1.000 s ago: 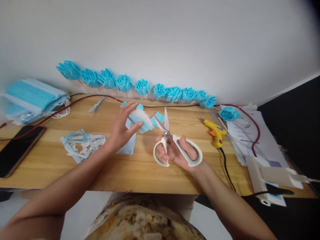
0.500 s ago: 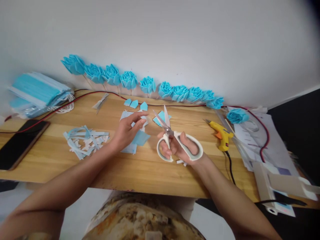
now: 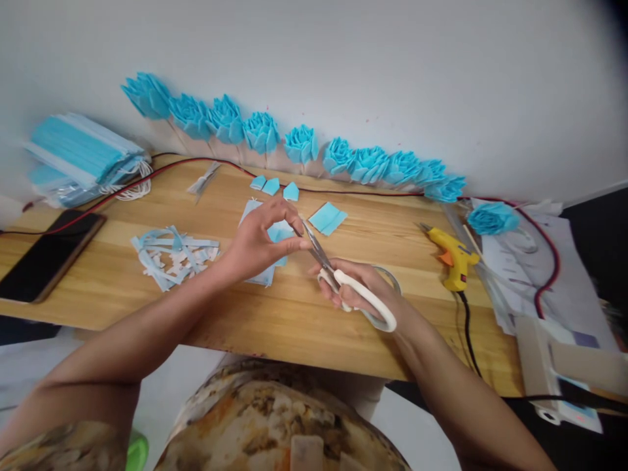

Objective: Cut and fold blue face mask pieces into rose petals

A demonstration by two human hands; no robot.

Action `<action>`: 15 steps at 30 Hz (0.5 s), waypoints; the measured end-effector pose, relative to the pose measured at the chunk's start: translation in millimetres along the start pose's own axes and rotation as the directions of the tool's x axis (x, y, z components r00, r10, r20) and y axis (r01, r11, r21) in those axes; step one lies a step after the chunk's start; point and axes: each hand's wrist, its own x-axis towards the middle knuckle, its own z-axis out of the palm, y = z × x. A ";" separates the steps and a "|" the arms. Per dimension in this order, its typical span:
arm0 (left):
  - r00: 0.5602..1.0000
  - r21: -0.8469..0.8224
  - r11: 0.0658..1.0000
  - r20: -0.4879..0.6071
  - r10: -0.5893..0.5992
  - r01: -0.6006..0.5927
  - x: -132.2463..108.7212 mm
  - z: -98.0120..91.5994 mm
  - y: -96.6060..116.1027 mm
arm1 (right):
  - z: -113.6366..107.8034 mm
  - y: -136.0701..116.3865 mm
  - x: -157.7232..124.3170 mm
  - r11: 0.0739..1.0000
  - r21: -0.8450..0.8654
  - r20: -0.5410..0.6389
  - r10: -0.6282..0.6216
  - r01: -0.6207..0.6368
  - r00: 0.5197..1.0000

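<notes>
My left hand point(image 3: 262, 239) pinches a small blue piece of mask fabric point(image 3: 279, 233) above the wooden table point(image 3: 147, 288). My right hand point(image 3: 366, 291) grips white-handled scissors point(image 3: 353, 291), whose blades reach up-left to the pinched piece. Under my left hand lies a pale blue mask sheet point(image 3: 258, 275). A folded blue piece point(image 3: 328, 218) rests just beyond the scissors, and three small blue petals point(image 3: 275, 187) lie farther back.
A row of blue fabric roses point(image 3: 294, 144) leans on the wall. A stack of face masks point(image 3: 78, 157) and a phone point(image 3: 46, 255) sit left, blue-white scraps point(image 3: 171, 255) beside them. A yellow glue gun point(image 3: 454, 252), red cable point(image 3: 147, 176) and papers point(image 3: 540, 275) lie right.
The scissors have swung from upright to pointing left, their blades meeting the blue piece. My left hand has closed from a loose spread into a pinch. The view shifted down and left.
</notes>
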 end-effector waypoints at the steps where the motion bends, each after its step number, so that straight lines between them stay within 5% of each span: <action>1: 1.000 -0.026 0.999 0.009 -0.019 0.019 0.6 -1.2 -0.1 | -0.4 0.0 -0.2 1.000 0.000 -0.006 0.004 -0.004 1.000; 5: 0.998 -0.073 0.995 -0.007 -0.061 0.061 0.8 -5.4 -3.9 | -6.3 3.7 -0.3 1.000 0.001 0.000 -0.009 0.009 1.000; 9: 0.985 -0.006 0.998 -0.159 -0.062 0.062 -0.2 -9.2 -7.8 | -13.2 10.8 0.8 0.988 0.108 0.053 -0.120 0.114 0.991; 12: 0.977 0.156 0.987 -0.204 0.065 -0.033 -1.1 -10.4 -6.1 | -13.5 15.4 3.6 0.971 0.199 0.071 -0.152 0.135 0.986; 15: 0.971 0.357 0.920 -0.110 0.212 -0.161 -2.6 -9.5 -1.9 | -9.6 16.6 6.3 0.969 0.223 0.085 -0.130 0.108 0.988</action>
